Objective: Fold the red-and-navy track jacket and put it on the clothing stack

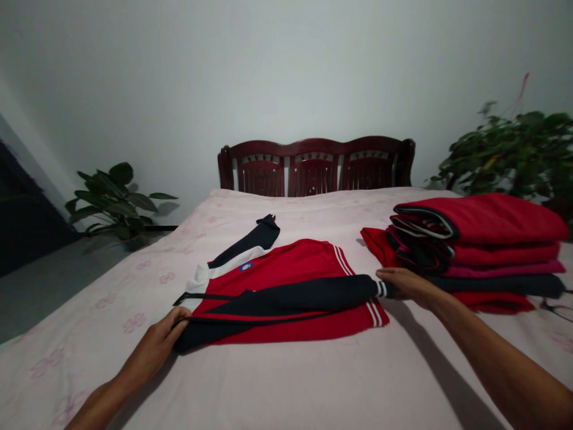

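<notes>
A red jacket (286,266) with navy sleeves, a white shoulder panel and white-striped hem lies spread on the bed, its collar end to the left. My left hand (166,327) pinches the jacket's near shoulder edge. At the other end, my right hand (400,283) is closed on the striped cuff of the near sleeve, which lies across the jacket's body toward the hem. The far navy sleeve (250,240) stretches out away from me. A small round blue badge (246,267) shows on the red front.
A stack of folded clothes (501,221), mostly red, stands on the bed just right of my right hand. Pale pink flowered bedding (286,382) covers the bed. Behind is a dark wooden headboard (313,164), with leafy plants (119,200) on both sides.
</notes>
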`<control>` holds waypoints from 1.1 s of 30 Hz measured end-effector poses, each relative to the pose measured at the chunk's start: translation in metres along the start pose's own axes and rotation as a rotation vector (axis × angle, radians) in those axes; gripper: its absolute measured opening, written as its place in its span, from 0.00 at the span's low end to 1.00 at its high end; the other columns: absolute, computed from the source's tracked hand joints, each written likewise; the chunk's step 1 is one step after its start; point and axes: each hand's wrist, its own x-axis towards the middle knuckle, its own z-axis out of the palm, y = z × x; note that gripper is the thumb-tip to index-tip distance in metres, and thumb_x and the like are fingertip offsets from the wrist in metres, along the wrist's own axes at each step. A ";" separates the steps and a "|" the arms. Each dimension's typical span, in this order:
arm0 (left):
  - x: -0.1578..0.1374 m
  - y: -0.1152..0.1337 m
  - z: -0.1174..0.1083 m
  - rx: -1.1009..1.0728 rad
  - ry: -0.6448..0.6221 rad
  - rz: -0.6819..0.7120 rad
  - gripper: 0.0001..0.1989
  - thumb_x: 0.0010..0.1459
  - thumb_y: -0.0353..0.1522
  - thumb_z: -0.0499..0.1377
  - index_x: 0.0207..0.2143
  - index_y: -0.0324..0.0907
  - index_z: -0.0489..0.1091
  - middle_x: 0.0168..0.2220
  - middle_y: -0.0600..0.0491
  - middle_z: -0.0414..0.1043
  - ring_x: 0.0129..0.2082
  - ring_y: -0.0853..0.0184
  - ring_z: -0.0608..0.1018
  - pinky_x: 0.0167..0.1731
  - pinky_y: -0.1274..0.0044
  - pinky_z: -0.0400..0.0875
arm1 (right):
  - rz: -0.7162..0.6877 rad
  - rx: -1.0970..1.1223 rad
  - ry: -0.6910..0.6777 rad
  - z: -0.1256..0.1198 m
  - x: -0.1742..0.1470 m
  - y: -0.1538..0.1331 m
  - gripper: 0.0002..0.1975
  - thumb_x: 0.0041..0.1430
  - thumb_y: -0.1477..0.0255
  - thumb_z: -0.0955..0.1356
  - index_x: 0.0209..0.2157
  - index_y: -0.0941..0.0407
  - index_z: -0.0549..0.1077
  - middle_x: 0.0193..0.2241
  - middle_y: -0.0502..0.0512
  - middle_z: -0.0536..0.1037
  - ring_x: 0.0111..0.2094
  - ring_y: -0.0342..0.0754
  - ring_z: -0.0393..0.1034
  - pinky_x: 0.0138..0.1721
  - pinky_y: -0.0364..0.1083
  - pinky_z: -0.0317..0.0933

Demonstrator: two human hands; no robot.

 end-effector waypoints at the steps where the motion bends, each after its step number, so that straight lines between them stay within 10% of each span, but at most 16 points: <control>1: -0.001 -0.001 0.001 -0.004 -0.003 0.002 0.15 0.62 0.47 0.50 0.38 0.47 0.67 0.33 0.57 0.73 0.33 0.65 0.75 0.34 0.77 0.67 | -0.006 0.033 -0.064 0.002 -0.007 0.001 0.29 0.49 0.60 0.73 0.51 0.58 0.74 0.38 0.63 0.81 0.35 0.53 0.77 0.31 0.48 0.71; 5: -0.002 -0.006 0.002 -0.018 -0.027 0.014 0.15 0.61 0.46 0.51 0.37 0.46 0.67 0.33 0.57 0.72 0.34 0.64 0.75 0.36 0.77 0.67 | -0.137 0.128 -0.144 0.017 -0.030 0.005 0.43 0.42 0.62 0.77 0.60 0.54 0.65 0.53 0.62 0.75 0.51 0.56 0.72 0.46 0.47 0.70; 10: -0.005 -0.004 -0.003 -0.020 0.015 0.018 0.15 0.62 0.46 0.50 0.39 0.46 0.67 0.35 0.55 0.73 0.37 0.63 0.75 0.37 0.76 0.67 | -0.155 0.253 0.165 0.015 -0.025 0.001 0.30 0.50 0.59 0.71 0.54 0.56 0.71 0.42 0.58 0.80 0.38 0.51 0.76 0.35 0.45 0.70; 19: -0.014 0.044 -0.010 0.237 -0.462 0.096 0.13 0.62 0.41 0.51 0.35 0.47 0.73 0.36 0.54 0.76 0.38 0.64 0.76 0.39 0.76 0.66 | -0.015 0.085 0.036 -0.004 -0.022 0.024 0.23 0.43 0.64 0.74 0.43 0.57 0.76 0.30 0.56 0.81 0.30 0.50 0.75 0.27 0.43 0.67; 26: 0.025 0.082 0.047 0.505 -0.126 0.133 0.16 0.63 0.40 0.53 0.51 0.45 0.70 0.49 0.46 0.74 0.47 0.57 0.76 0.45 0.69 0.66 | -0.132 0.127 0.068 -0.004 -0.036 0.001 0.29 0.40 0.56 0.75 0.44 0.55 0.75 0.31 0.54 0.80 0.30 0.49 0.73 0.28 0.44 0.66; 33: 0.035 0.073 0.079 0.626 -0.054 0.203 0.11 0.67 0.31 0.46 0.39 0.42 0.69 0.39 0.47 0.75 0.39 0.62 0.76 0.38 0.72 0.64 | -0.178 0.139 0.074 -0.007 -0.048 -0.032 0.30 0.39 0.54 0.76 0.43 0.55 0.76 0.31 0.53 0.78 0.29 0.47 0.71 0.27 0.43 0.65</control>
